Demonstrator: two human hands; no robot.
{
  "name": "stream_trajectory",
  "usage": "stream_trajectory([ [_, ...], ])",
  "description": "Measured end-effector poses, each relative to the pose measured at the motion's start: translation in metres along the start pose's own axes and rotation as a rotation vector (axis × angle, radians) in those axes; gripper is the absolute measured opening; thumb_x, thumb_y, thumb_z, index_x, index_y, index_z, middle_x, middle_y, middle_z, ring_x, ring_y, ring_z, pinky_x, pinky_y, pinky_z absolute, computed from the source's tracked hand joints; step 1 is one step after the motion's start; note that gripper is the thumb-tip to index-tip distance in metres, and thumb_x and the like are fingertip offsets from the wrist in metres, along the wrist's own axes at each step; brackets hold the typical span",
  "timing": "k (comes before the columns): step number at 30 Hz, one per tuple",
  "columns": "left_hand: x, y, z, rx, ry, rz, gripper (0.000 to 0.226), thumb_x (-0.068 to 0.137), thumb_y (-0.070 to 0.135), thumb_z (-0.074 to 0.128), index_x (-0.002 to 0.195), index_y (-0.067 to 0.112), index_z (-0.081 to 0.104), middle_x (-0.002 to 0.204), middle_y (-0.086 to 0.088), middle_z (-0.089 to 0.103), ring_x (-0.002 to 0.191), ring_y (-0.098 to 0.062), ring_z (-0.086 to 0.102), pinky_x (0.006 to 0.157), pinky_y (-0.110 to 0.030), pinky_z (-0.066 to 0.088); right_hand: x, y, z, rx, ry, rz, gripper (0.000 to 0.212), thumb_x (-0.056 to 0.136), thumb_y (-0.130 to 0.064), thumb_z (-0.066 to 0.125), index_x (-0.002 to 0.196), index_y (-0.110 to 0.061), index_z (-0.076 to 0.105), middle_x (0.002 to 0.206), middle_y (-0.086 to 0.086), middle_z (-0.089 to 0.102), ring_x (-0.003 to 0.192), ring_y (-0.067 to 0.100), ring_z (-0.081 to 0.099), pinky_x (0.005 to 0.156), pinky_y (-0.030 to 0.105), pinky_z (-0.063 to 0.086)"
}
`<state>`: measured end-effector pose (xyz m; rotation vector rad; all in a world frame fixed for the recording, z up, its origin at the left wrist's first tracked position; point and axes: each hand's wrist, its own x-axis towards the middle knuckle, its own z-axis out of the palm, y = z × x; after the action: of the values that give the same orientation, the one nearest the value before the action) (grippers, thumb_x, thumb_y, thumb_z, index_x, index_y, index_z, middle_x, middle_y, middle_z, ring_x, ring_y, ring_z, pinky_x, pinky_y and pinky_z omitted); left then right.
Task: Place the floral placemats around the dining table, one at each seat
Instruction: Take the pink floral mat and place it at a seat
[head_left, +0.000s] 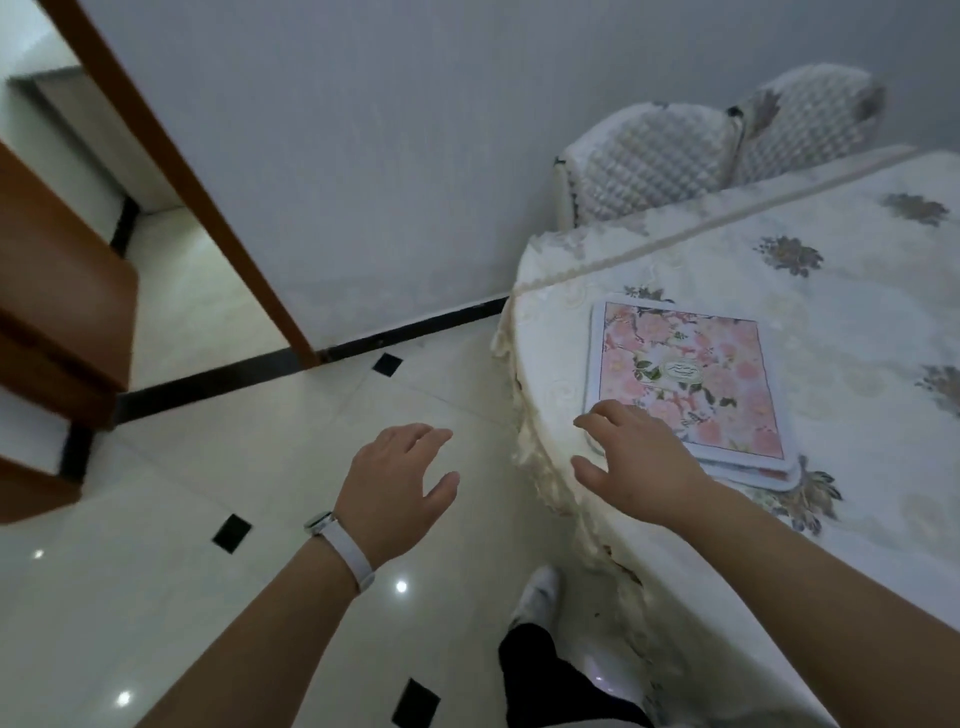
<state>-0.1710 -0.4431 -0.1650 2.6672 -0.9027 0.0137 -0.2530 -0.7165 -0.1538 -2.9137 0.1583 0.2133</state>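
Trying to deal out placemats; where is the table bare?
Bare cream floral tablecloth lies between the stack of pink floral placemats and the quilted white chair backs, and right of the stack. Crowded only at the near edge, where the right hand covers the stack's corner.

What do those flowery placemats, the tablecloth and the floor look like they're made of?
Placemats: probably stiff board or plastic, smooth printed face; they lie flat, edges crisp. Tablecloth: soft matte fabric; it drapes, with a frilled hem. Floor: glossy tile, ceramic or stone; lights reflect in it.
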Motion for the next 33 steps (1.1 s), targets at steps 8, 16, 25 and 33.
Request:
stream_trajectory([
  [8, 0.152, 0.003, -0.002, 0.085, -0.094, 0.18, 0.05, 0.083, 0.048, 0.048, 0.12, 0.018, 0.062, 0.113, -0.002, 0.067, 0.101, -0.022, 0.062, 0.08, -0.036, 0.052, 0.071, 0.066, -0.017, 0.134, 0.053, 0.17, 0.051, 0.088, -0.045, 0.052, 0.132, -0.02, 0.054, 0.13, 0.001, 0.055, 0.114, 0.023, 0.052, 0.091, 0.039, 0.047],
  [16, 0.249, 0.04, 0.021, 0.036, -0.141, 0.369, 0.047, 0.081, 0.046, 0.053, 0.117, 0.019, 0.065, 0.113, -0.002, 0.067, 0.104, -0.024, 0.061, 0.083, -0.041, 0.053, 0.08, 0.124, -0.04, 0.154, 0.133, 0.322, 0.049, 0.089, -0.043, 0.053, 0.133, -0.021, 0.053, 0.133, 0.0, 0.053, 0.117, 0.023, 0.051, 0.094, 0.041, 0.046],
  [25, 0.332, 0.106, 0.065, 0.023, -0.287, 0.652, 0.05, 0.082, 0.047, 0.046, 0.117, 0.017, 0.065, 0.112, -0.003, 0.067, 0.101, -0.026, 0.062, 0.079, -0.039, 0.054, 0.046, 0.165, -0.025, 0.235, 0.202, 0.623, 0.049, 0.089, -0.042, 0.055, 0.133, -0.02, 0.054, 0.132, 0.0, 0.054, 0.115, 0.024, 0.052, 0.091, 0.039, 0.046],
  [33, 0.396, 0.14, 0.113, -0.052, -0.499, 0.811, 0.059, 0.082, 0.054, 0.038, 0.127, 0.021, 0.059, 0.123, 0.001, 0.062, 0.114, -0.022, 0.053, 0.089, -0.036, 0.045, 0.042, 0.157, -0.003, 0.284, 0.198, 0.928, 0.048, 0.091, -0.043, 0.051, 0.136, -0.024, 0.05, 0.136, -0.002, 0.051, 0.118, 0.022, 0.051, 0.091, 0.037, 0.046],
])
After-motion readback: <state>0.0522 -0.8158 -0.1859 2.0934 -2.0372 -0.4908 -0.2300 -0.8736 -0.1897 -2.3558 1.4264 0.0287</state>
